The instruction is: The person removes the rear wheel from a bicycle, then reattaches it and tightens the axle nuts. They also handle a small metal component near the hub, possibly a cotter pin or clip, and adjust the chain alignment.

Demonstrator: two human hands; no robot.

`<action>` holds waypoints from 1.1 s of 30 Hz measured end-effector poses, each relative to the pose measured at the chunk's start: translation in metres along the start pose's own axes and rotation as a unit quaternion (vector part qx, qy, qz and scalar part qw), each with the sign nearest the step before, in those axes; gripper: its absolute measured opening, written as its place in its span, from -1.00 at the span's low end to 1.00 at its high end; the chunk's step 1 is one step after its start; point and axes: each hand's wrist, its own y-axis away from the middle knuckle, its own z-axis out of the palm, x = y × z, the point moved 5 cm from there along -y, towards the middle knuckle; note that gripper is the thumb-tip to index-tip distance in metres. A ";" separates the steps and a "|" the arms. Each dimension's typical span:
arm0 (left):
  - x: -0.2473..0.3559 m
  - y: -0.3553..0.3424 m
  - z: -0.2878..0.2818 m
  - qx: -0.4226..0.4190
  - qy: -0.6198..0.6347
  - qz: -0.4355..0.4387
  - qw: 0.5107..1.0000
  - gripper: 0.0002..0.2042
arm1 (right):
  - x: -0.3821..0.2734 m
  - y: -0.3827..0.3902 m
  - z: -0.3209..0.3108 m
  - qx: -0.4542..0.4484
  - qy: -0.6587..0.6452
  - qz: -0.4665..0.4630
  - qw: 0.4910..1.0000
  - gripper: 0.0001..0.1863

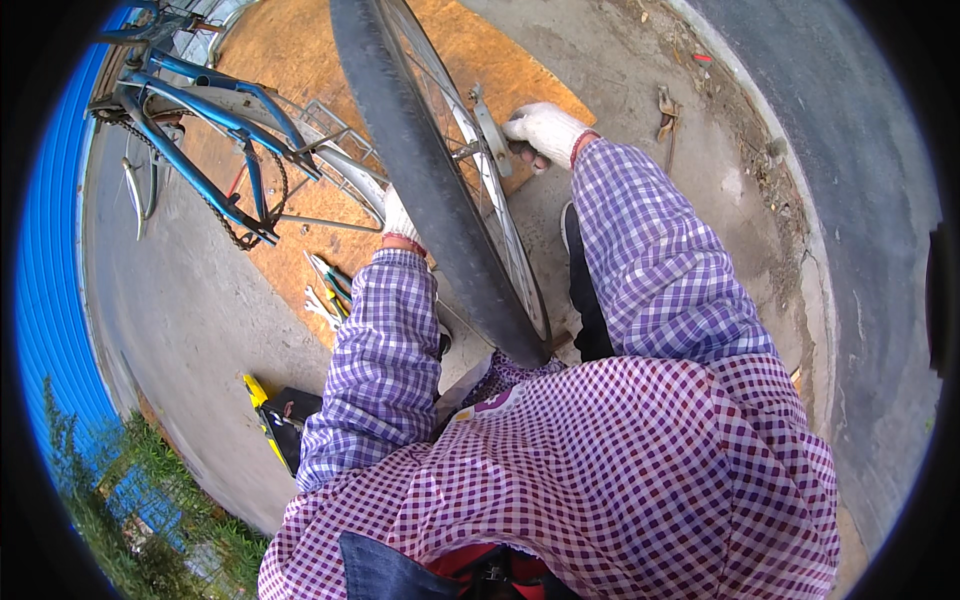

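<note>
A bicycle wheel point(440, 170) with a black tyre stands upright in front of me, its lower end close to my apron. My left hand point(397, 214), in a white knit glove, is on the wheel's left side; the tyre hides its fingers. On the other side, my right hand point(549, 132) in a matching glove has its fingers curled close beside a flat metal bracket point(490, 132) at the hub. Whatever lies between those fingers is too small to make out.
A blue bicycle frame point(190, 150) with a chain lies at the far left on a worn wooden board point(450, 40). Pliers point(330, 280) and a wrench point(322, 308) rest near my left forearm. A black and yellow toolbox point(285, 415) sits on the concrete at left.
</note>
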 end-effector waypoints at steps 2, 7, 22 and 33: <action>-0.002 -0.002 -0.009 0.155 -0.078 0.026 0.985 -0.56 | 0.001 -0.001 0.000 -0.005 0.006 0.010 1.000 -0.69; -0.011 0.004 0.005 0.454 -0.216 0.127 0.855 -0.68 | 0.001 0.000 0.002 -0.014 -0.001 0.023 1.000 -0.70; -0.003 -0.003 0.009 0.037 -0.031 0.068 0.997 -0.60 | 0.006 -0.004 0.005 -0.005 -0.041 0.023 0.999 -0.77; -0.002 0.001 0.036 0.017 0.020 0.008 1.000 -0.59 | 0.003 -0.002 0.008 -0.005 -0.040 0.017 0.999 -0.71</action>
